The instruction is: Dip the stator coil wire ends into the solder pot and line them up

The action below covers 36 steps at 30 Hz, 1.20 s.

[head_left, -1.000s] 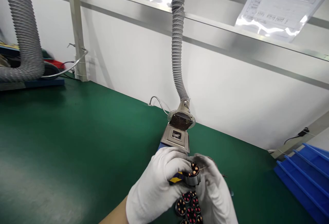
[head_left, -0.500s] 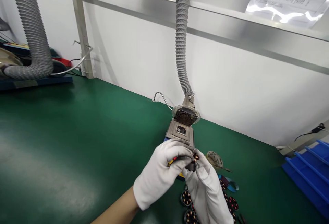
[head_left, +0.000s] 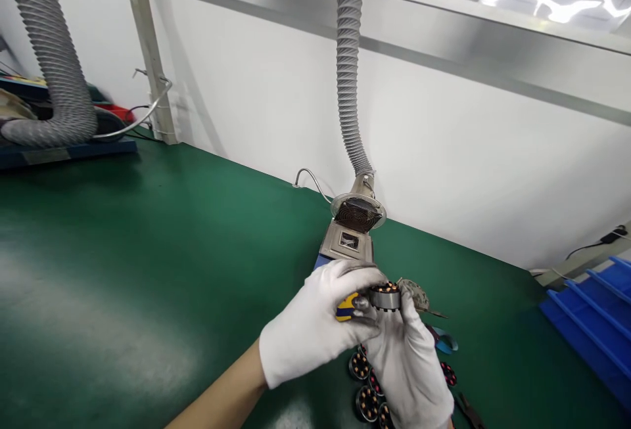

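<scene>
A round part with a silver metal rim and copper-coloured pins in a black face is held by its edge in my gloved right hand, face up. My gloved left hand is beside it on the left, fingers curved and apart, fingertips darkened. Its index fingertip is close to the part's top edge; whether it touches, I cannot tell. Behind my hands stands a metal-topped box with a small square opening, its yellow side partly hidden. Below my hands, several similar round parts lie on the green tabletop.
A grey duct hose hangs down to a fan hood behind the box. To the right are a round dish, a roll of blue tape, dark pliers and blue trays. Another hose bends at far left.
My left fingers have spread away from the round part, which they were pinching together with my right hand. The part now shows more fully, face up. The view has shifted slightly.
</scene>
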Motion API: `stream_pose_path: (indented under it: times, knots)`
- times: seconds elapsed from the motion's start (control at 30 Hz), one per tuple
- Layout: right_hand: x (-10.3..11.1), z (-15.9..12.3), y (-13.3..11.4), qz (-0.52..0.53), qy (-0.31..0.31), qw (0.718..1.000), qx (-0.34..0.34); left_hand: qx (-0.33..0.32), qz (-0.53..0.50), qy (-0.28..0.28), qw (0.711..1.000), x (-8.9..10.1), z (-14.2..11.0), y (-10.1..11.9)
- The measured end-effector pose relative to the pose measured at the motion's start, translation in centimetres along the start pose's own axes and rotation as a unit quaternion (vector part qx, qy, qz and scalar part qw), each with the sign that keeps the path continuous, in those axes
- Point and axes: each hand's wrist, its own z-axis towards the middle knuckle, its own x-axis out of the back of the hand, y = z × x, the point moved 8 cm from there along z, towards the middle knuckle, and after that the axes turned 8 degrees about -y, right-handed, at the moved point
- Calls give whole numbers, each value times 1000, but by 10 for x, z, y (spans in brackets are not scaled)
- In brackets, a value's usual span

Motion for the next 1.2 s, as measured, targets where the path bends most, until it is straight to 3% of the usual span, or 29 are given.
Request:
stream_pose_path:
  times: [0.2, 0.4, 0.5, 0.67, 0.7, 0.83, 0.93, 1.1, 1.13, 1.2]
  knots:
    - [-8, 1, 6, 24, -47, 999, -9, -84, -57, 47, 994, 6, 1, 2]
    - [-8, 2, 15, -27, -32, 999, -3, 25, -227, 49, 972, -1, -1, -20]
    - [-9, 2, 16, -37, -28, 999, -8, 10, -235, 105, 966, 3, -6, -22]
    - [-5, 1, 8, -48, -18, 999, -17, 27, -239, 228, 944, 28, -18, -29]
    - [-4, 1, 7, -46, -17, 999, -13, 45, -247, 211, 945, 27, -16, -30]
    - [-2, 1, 9, -44, -8, 999, 8, 85, -290, 49, 952, -1, -2, -25]
    - [-1, 0, 12, -39, -8, 999, 17, 50, -286, 96, 952, 2, -3, -23]
    - [-5, 0, 8, -7, -42, 999, -7, -10, -139, 234, 962, 38, -17, -17]
    - [-5, 1, 6, 2, -40, 999, -6, 0, -118, 236, 965, 41, -17, -17]
    - [-5, 1, 4, 19, -32, 999, -4, 31, -81, 173, 981, 34, -11, -16]
